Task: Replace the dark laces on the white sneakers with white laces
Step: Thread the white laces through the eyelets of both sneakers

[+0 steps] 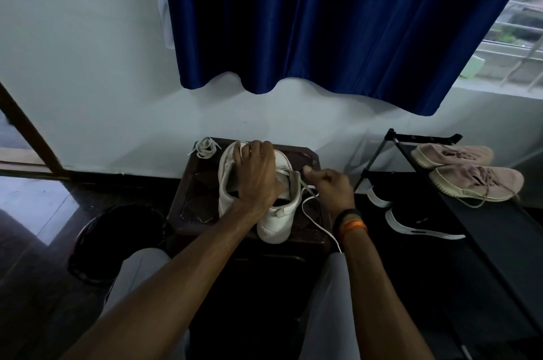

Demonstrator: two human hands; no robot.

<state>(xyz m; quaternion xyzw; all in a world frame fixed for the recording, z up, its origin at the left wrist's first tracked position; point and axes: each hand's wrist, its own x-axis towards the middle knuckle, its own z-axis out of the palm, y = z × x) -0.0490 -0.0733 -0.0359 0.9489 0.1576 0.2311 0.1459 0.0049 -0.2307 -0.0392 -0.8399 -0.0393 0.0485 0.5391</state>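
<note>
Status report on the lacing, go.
Left hand gripping white leather sneaker. Right hand pinching flat white lace. Spare lace bundle behind, nothing blocking.

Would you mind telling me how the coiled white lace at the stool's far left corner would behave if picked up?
The coiled white lace likely goes floppy and uncoils, since its loops lie loose. Probably very light, being thin. An end may snag or trail off the stool.

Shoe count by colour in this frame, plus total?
White sneakers: 1 in plain view; a second cannot be told behind the left hand
Pink knit sneakers: 2
Black shoes with white soles: 2
Total: 5
</note>
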